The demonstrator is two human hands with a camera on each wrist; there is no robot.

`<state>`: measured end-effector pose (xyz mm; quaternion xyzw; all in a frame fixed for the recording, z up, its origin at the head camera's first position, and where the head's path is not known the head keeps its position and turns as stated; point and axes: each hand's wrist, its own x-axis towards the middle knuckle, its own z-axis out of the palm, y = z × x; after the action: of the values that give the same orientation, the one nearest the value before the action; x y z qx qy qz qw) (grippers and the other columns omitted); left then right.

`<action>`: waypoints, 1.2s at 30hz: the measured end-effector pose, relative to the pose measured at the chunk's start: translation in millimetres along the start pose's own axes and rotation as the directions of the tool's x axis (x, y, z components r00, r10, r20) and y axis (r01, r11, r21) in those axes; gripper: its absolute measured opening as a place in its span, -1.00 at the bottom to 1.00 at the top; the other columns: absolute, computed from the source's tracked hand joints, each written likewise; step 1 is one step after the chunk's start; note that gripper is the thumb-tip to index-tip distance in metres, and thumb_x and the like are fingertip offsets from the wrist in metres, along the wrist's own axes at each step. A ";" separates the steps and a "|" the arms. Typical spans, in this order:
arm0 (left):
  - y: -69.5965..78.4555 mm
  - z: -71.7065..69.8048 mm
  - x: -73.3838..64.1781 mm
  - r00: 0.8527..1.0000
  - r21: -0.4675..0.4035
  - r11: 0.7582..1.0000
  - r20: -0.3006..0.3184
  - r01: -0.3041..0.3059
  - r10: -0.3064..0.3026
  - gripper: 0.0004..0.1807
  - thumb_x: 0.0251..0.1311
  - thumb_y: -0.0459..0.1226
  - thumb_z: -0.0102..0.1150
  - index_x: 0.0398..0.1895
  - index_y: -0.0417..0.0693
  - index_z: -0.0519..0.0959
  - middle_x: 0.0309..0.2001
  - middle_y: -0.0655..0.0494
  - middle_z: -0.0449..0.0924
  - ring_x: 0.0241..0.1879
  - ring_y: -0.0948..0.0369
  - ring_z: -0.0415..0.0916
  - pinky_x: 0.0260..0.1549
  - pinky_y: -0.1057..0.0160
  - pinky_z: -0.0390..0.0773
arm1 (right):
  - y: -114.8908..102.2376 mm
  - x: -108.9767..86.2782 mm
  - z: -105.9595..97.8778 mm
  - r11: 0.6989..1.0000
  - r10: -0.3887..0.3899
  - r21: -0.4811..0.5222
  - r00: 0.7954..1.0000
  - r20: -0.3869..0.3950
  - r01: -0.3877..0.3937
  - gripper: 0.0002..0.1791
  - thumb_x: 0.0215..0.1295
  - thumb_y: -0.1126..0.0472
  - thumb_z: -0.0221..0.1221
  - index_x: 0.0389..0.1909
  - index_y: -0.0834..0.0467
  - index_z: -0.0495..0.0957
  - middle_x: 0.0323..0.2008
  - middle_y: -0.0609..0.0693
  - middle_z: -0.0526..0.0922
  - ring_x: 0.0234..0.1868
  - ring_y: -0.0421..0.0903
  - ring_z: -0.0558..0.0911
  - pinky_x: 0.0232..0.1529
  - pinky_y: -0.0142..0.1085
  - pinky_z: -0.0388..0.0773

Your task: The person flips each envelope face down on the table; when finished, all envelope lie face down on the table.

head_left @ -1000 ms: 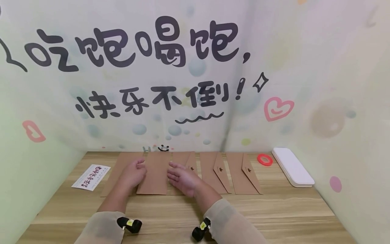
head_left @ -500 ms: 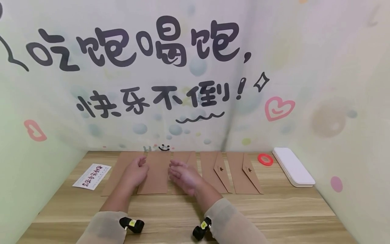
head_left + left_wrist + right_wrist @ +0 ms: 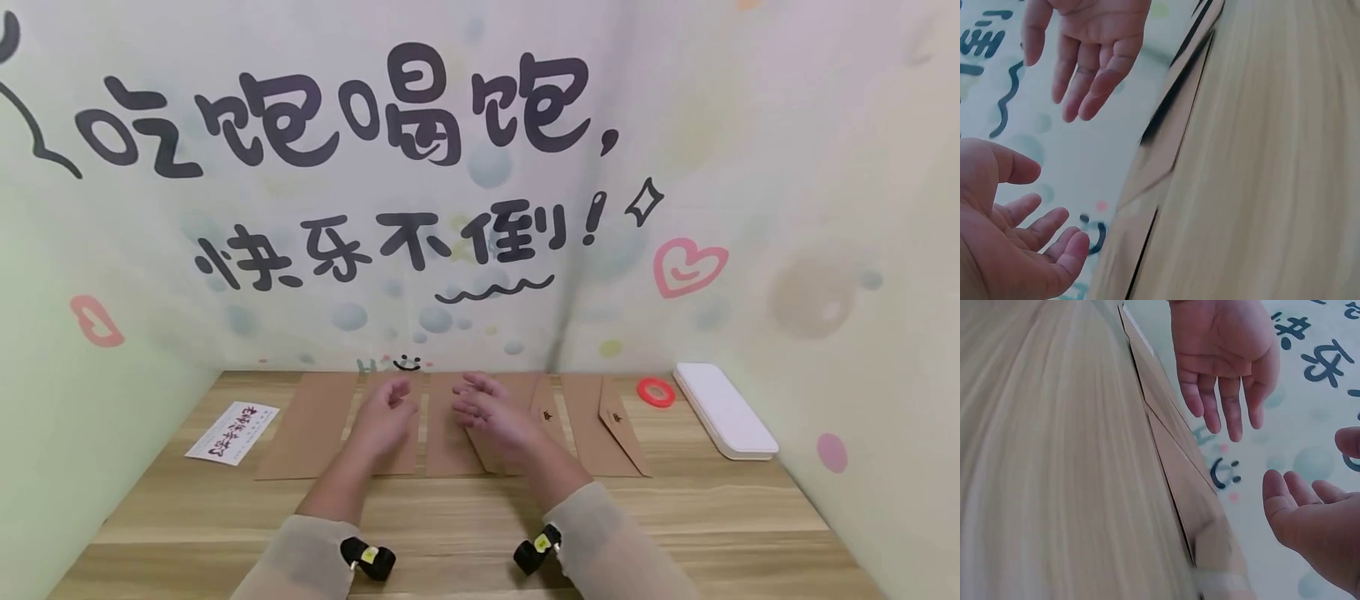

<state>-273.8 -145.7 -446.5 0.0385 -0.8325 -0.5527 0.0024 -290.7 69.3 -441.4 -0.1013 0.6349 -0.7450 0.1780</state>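
Observation:
Several brown paper envelopes lie in a row along the back of the table. My left hand (image 3: pixel 384 421) hovers over the second envelope (image 3: pixel 407 454) from the left, fingers loosely bent and holding nothing. The right hand (image 3: pixel 497 417), relaxed with its palm turned inward, is over the third envelope (image 3: pixel 446 442) and the fourth envelope (image 3: pixel 557 421), partly hiding both. Both wrist views show the palms facing each other across a gap, above the envelopes. The leftmost envelope (image 3: pixel 303 433) is plain; the rightmost envelope (image 3: pixel 600 442) has a pointed flap with a small dark print.
A white card (image 3: pixel 232 433) with red handwriting lies at the left. On the right are a red tape ring (image 3: pixel 656 392) and a white oblong case (image 3: pixel 726 408). A printed cloth (image 3: pixel 337 183) hangs directly behind the wooden table (image 3: pixel 450 533).
Both hands have shifted to the right along the row, leaving the leftmost envelope uncovered. The envelopes have stayed in place.

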 end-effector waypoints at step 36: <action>-2.3 50.4 3.7 0.997 -0.015 1.000 0.072 0.005 -0.004 -0.40 0.42 -0.19 0.19 0.51 -0.05 0.45 0.57 -0.19 0.40 0.56 -0.19 0.34 0.53 -0.21 0.39 | 19.6 -15.5 -55.0 0.994 0.100 0.042 0.992 -0.078 -0.096 -0.32 0.63 0.23 0.04 0.64 0.33 0.13 0.60 0.41 0.20 0.56 0.39 0.37 0.57 0.12 0.41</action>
<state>-279.7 -100.4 -468.3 0.0204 -0.8278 -0.5599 -0.0287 -294.6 122.9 -469.0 -0.0367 0.6312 -0.7509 0.1907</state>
